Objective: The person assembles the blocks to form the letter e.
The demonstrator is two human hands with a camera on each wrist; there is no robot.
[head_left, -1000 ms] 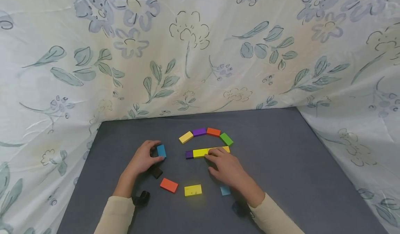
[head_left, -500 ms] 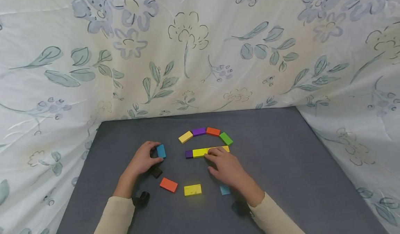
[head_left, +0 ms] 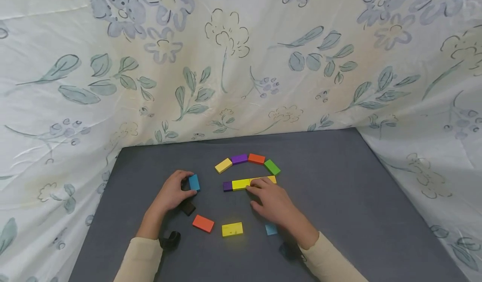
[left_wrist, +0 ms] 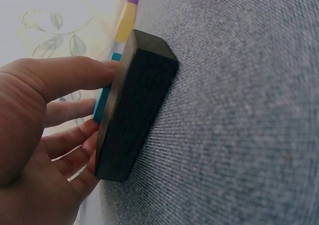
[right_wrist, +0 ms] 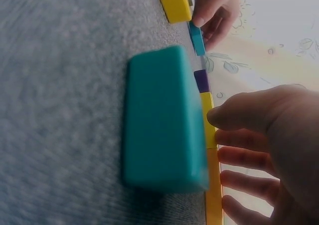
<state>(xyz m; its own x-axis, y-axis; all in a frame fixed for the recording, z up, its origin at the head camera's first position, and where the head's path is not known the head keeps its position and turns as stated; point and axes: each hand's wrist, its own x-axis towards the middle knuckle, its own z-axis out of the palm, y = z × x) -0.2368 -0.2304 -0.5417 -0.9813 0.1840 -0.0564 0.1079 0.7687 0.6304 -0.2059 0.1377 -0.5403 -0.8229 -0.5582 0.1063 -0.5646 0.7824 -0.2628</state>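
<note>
Blue block (head_left: 194, 183): it is on the left half of the dark table (head_left: 357, 215), well in from the left edge, at the fingertips of the left hand (head_left: 174, 192). Nearest the viewer, three loose blocks lie apart: a yellow block (head_left: 232, 229) near the middle, a red-orange block (head_left: 203, 223) to its left, and a light blue block (head_left: 271, 229) to its right, partly hidden beneath the right wrist. A black block (head_left: 188, 208) sits a little farther in, just under the left wrist.

The left hand's thumb and forefinger bracket the blue block's near and far ends, with about the block's length between them, in what looks like a pinch; the pictures do not show whether the block is raised. The right hand (head_left: 273, 200) is relaxed, fingers loosely spread and thumb clear, its fingertips seeming to touch a straight row: short purple block (head_left: 227, 186), long yellow block (head_left: 240, 184), orange block (head_left: 272, 179).

The step in hand seems to be adjusting or placing blocks; a next move of the blue block would call for a level pinch and care not to bump the row.

Beyond, towards the far edge, pale yellow (head_left: 224, 165), purple (head_left: 239, 159), red (head_left: 257, 159) and green (head_left: 272, 167) blocks form a shallow arch; a floral cloth (head_left: 226, 114) hangs behind that edge.
</note>
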